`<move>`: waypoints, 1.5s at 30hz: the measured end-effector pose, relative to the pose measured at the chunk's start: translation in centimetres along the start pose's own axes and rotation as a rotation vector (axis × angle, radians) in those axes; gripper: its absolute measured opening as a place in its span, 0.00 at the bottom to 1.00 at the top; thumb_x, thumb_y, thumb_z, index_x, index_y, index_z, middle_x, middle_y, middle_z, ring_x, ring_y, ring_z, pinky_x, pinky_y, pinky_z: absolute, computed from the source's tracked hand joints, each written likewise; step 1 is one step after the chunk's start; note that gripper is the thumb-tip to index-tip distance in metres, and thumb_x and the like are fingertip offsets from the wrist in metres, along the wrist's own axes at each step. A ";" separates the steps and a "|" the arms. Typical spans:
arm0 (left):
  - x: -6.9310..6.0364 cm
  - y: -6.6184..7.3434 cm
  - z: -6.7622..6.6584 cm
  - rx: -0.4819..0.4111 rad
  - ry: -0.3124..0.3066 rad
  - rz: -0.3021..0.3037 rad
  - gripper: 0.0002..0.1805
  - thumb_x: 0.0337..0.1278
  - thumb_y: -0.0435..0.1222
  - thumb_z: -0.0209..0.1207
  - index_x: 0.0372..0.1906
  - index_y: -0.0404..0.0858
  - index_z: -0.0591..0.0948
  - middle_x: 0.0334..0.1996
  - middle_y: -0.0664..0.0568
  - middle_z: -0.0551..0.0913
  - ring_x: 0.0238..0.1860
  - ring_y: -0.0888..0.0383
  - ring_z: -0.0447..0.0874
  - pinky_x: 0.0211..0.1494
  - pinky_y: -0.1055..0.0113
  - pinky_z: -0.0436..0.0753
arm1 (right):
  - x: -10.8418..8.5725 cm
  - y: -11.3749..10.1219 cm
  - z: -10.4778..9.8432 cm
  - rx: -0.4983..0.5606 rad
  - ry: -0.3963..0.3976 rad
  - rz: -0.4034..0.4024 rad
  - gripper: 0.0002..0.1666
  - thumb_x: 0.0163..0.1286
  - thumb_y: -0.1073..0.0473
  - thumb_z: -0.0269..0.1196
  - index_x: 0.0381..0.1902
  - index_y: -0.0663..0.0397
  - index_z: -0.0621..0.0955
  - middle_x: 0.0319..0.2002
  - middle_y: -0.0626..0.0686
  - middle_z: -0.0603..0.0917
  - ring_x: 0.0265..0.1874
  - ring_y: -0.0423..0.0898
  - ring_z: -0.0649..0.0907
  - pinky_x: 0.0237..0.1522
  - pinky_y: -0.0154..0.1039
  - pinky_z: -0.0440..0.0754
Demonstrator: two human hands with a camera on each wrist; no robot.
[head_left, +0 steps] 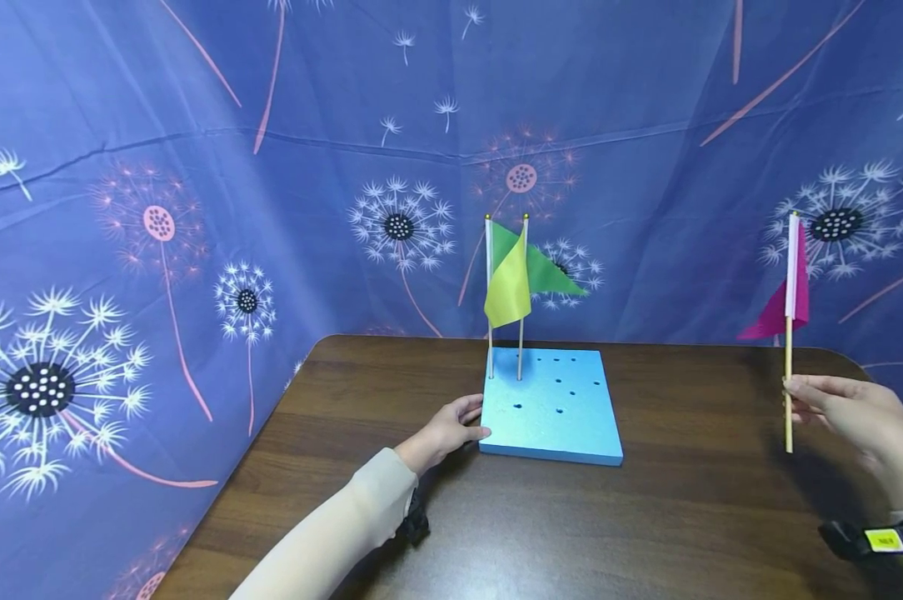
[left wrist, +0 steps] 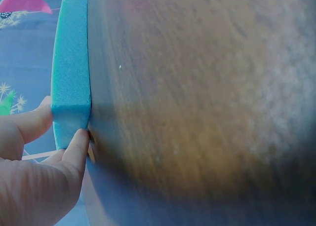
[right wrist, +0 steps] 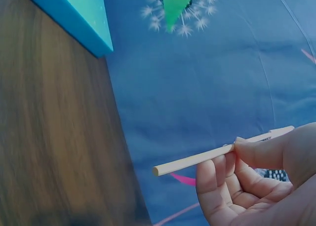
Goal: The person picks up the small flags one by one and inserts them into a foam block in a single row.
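A blue foam board (head_left: 571, 437) with several holes in its top lies flat on the table. Two small flags on wooden sticks stand upright in its back-left part: a yellow flag (head_left: 507, 287) and, partly behind it, a green flag (head_left: 558, 277). My left hand (head_left: 446, 432) holds the board's left edge near the front corner; in the left wrist view its thumb and fingers are on the foam (left wrist: 71, 58). Off to the right, my right hand (head_left: 860, 417) pinches the stick of a magenta flag (head_left: 774, 314), upright above the table, lower stick end (right wrist: 177, 166) free.
The brown wooden table (head_left: 691, 500) ends at a back edge just behind the board. A blue cloth with dandelion prints (head_left: 646, 208) hangs behind and on the left side. Both wrists wear dark straps.
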State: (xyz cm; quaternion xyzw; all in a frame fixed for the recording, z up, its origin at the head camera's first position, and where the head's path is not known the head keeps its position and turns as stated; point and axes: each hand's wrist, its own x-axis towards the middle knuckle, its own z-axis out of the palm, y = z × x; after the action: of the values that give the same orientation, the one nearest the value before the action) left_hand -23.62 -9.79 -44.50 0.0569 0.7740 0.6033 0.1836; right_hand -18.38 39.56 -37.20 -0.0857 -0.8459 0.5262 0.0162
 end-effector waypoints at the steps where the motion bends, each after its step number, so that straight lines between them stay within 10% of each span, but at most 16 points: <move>1: 0.0 0.0 0.0 0.000 0.000 0.000 0.34 0.59 0.26 0.61 0.70 0.32 0.64 0.69 0.37 0.67 0.71 0.45 0.64 0.66 0.58 0.75 | 0.1 -0.2 0.3 0.009 0.006 0.001 0.16 0.73 0.47 0.56 0.24 0.20 0.76 0.22 0.30 0.80 0.23 0.31 0.81 0.24 0.25 0.78; 45: 0.1 -0.1 0.3 0.050 0.050 -0.019 0.33 0.58 0.27 0.63 0.69 0.36 0.67 0.67 0.41 0.71 0.70 0.48 0.68 0.67 0.58 0.74 | 2.1 -8.1 10.5 0.275 0.102 -0.217 0.21 0.72 0.63 0.57 0.25 0.28 0.80 0.21 0.30 0.81 0.19 0.30 0.82 0.25 0.23 0.81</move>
State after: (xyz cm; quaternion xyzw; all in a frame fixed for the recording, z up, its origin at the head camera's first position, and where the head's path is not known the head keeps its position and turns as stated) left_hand -23.59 -9.53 -44.67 0.0387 0.7937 0.5832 0.1684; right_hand -22.67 27.12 -34.79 -0.0176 -0.7682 0.6271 0.1274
